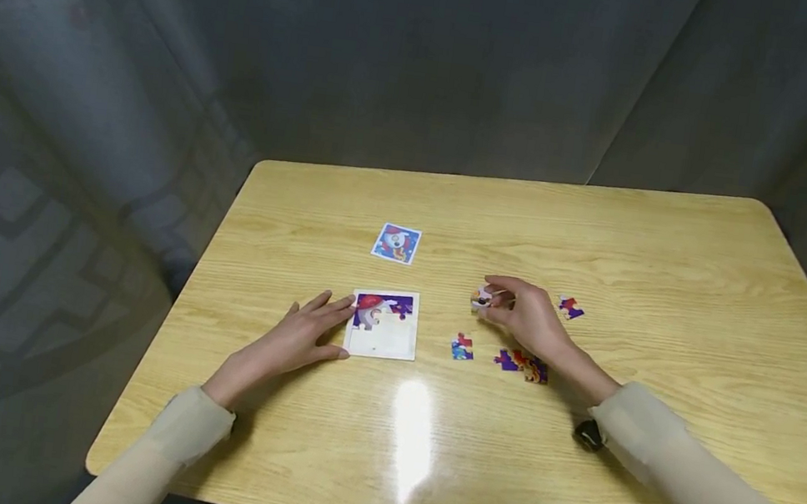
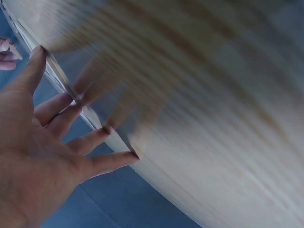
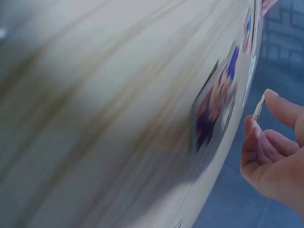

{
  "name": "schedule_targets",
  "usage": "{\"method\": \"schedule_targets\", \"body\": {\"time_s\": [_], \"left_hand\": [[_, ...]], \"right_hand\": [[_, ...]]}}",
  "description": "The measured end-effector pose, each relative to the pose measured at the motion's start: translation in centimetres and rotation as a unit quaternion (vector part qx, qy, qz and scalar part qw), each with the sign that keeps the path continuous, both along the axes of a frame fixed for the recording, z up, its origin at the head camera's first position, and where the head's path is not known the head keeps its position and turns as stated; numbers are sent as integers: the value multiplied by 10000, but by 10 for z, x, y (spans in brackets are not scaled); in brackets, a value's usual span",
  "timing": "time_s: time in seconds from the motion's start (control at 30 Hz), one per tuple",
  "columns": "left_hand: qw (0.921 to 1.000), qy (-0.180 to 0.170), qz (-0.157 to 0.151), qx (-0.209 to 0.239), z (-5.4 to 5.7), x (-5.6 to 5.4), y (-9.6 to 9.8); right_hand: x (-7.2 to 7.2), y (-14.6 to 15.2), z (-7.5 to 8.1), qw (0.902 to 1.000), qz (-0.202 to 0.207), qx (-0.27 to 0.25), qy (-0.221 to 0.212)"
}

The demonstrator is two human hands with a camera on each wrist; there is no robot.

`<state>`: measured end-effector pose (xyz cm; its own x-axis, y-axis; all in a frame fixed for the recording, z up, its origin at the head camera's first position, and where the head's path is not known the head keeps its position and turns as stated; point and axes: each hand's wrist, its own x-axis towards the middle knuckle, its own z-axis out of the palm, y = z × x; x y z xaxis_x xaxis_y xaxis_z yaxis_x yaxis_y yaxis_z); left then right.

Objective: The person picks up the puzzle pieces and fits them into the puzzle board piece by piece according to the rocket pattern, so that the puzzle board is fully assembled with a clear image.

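Observation:
A square white puzzle tray (image 1: 392,341) lies flat on the table, with joined purple, red and white pieces (image 1: 369,312) along its top and left side. Fairly straight fingers of my left hand (image 1: 305,331) touch the tray's left edge; the left wrist view has the fingertips (image 2: 105,129) along that edge. My right hand (image 1: 529,320) pinches a jigsaw piece (image 1: 479,298) between thumb and fingers, to the right of the tray. The right wrist view shows this piece (image 3: 259,108) edge-on, raised off the table.
Behind the tray lies a small picture card (image 1: 397,244). A loose blue and red piece (image 1: 463,348), a purple and orange cluster (image 1: 511,360) below the right hand, and a red and purple piece (image 1: 570,308) lie on the wooden table (image 1: 287,212).

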<state>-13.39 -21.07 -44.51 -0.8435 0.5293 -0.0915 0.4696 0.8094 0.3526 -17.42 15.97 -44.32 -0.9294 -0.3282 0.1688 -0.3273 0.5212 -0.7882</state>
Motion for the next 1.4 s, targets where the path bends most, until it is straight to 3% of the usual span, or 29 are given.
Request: {"method": "schedule_targets", "body": {"time_s": [0.53, 1.4], "left_hand": [[10000, -30, 10, -59, 1, 2, 1], [9999, 127, -67, 13, 3, 4, 1]], "right_hand": [[12, -79, -4, 9973, 688, -250, 96], [24, -134, -1, 9927, 834, 822, 294]]}}
